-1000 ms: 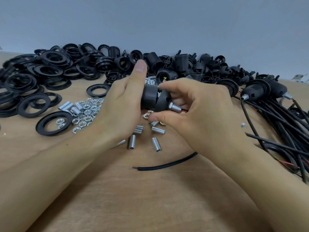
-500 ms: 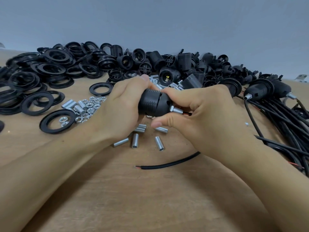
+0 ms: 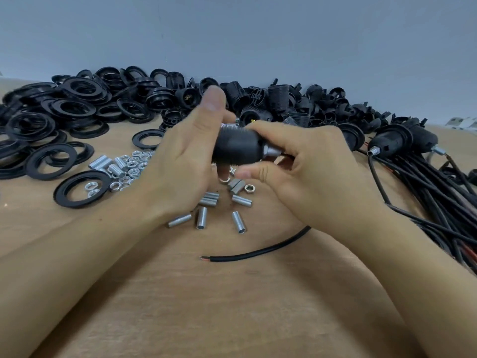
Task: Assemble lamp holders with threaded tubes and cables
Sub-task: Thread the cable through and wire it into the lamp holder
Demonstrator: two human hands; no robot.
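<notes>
**One holder in hand, most of the stock still loose**

At the centre of the frame a black lamp holder (image 3: 236, 148) lies sideways between both hands, with a short threaded tube (image 3: 273, 151) poking from its right end. A black cable (image 3: 258, 251) runs out from under the right wrist to a stripped tip at lower centre; whether it passes into the held tube is hidden by the fingers. By the look of it, this unit is at the stage of seating tube and cable.

A bundle of finished holders on cables (image 3: 402, 143) sits at the right edge, so some units appear complete. Much is left: a heap of holder bodies (image 3: 271, 99) along the top centre, black rings (image 3: 77, 112) at the upper left, nuts (image 3: 129, 166) left of centre, and spare tubes (image 3: 209, 202) just below the hands.

The left hand (image 3: 185, 166) holds the holder's left end against its palm, thumb raised straight up, blurred. The right hand (image 3: 304, 161) curls over the right end, forefinger along the top, thumb below, gripping near the tube; the exact contact is not visible
</notes>
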